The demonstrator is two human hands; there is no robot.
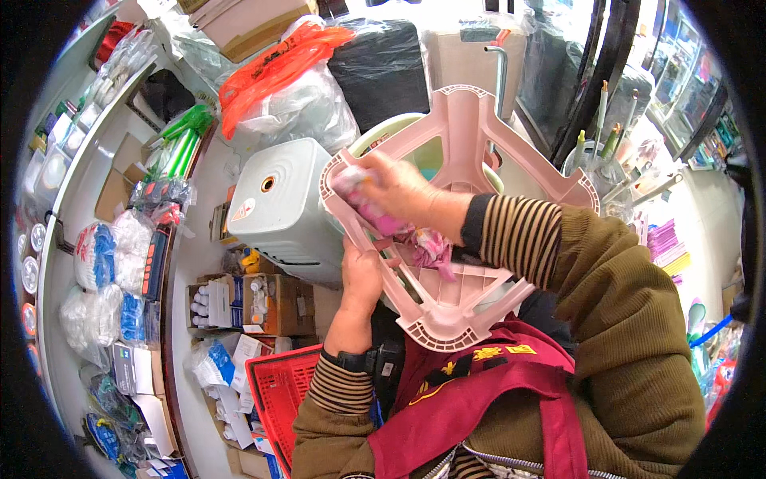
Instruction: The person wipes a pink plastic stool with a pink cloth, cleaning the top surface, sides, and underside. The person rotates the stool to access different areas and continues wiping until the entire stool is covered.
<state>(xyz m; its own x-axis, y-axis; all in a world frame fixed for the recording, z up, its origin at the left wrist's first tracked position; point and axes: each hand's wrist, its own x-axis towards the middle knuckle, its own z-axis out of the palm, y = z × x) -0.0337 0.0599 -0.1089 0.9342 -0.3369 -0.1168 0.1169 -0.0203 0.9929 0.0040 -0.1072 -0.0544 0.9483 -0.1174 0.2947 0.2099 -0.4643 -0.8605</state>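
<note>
A pink plastic frame (464, 135), like an upturned stool with grid-edged corner legs, stands tilted in front of my body. My left hand (361, 278) grips its left-hand rail from below. In my right hand (413, 191) is a crumpled pink and white cloth (389, 224), pressed against the rail near the left corner. The right hand and cloth are blurred. More of the pink cloth (434, 248) hangs down inside the frame. My right fingertips are partly hidden by the cloth.
Close on the left is a pale grey plastic stool (278, 194). Behind the frame sits a light green basin (392, 124). A red plastic basket (281, 383) is by my left forearm, with stocked shelves (179, 287) beyond. A container of long-handled tools (589, 155) is at right.
</note>
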